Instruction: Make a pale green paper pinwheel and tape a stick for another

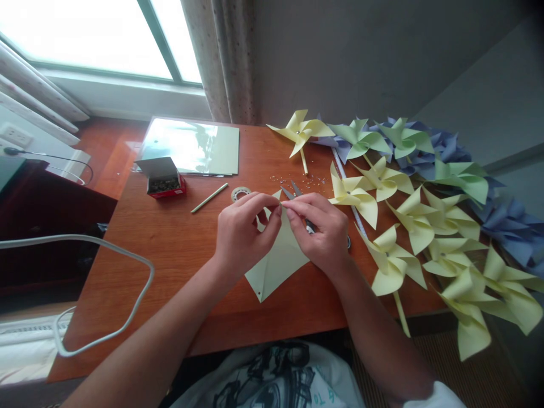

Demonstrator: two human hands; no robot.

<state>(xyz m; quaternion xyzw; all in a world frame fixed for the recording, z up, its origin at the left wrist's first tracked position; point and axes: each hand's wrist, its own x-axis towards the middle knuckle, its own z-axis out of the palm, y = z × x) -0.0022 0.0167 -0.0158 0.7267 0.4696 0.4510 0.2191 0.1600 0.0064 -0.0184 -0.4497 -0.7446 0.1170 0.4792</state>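
Note:
A pale yellow paper square (278, 263) lies partly folded on the wooden table (170, 249) in front of me. My left hand (242, 232) pinches its upper corner with thumb and fingers closed. My right hand (321, 229) pinches the same corner from the right side, fingers closed. Scissors (293, 191) lie just behind my hands, their handles hidden under my right hand.
Several finished paper pinwheels, yellow (357, 195), green (359, 139) and blue (510, 224), crowd the table's right side. A small red box of pins (164, 182), a yellow stick (209, 198), a tape roll (241, 194) and a paper stack (191, 146) lie at the back left. A white cable (127, 258) loops at left.

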